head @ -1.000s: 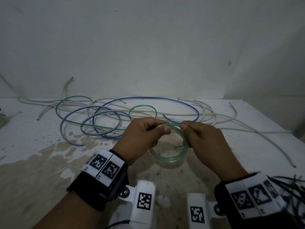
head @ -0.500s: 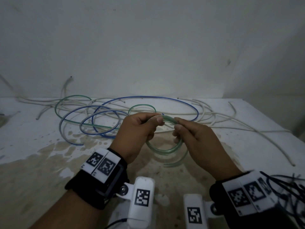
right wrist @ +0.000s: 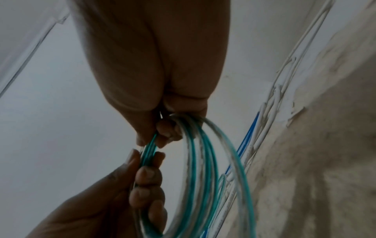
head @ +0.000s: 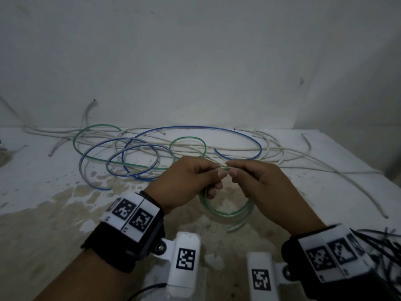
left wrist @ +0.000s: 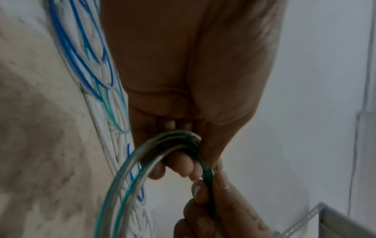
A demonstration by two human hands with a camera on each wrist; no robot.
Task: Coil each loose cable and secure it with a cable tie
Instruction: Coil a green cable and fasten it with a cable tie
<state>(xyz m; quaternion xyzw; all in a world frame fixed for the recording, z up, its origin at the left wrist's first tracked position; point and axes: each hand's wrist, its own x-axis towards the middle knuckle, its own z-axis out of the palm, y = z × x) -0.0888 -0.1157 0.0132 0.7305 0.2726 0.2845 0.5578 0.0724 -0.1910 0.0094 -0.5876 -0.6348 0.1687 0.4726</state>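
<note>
Centre frame: your left hand (head: 186, 183) and right hand (head: 264, 187) both pinch the top of the green coiled cable (head: 225, 210), fingertips nearly touching; loose cables (head: 173, 146) behind.

The coiled cable (head: 225, 210) looks like clear, glossy plastic tubing with a green core running through it — smooth and faintly shiny where the loops catch light in the right wrist view. The loose cables (head: 165, 148) behind it wear smooth plastic jackets, some blue, some green, most a duller matt white, and the cable ties (head: 382, 242) at the right edge look like thin black plastic. The table (head: 54, 224) is matt and rough — white coating worn away to a blotchy beige patch — and the wall (head: 195, 61) is flat, matt white.
</note>
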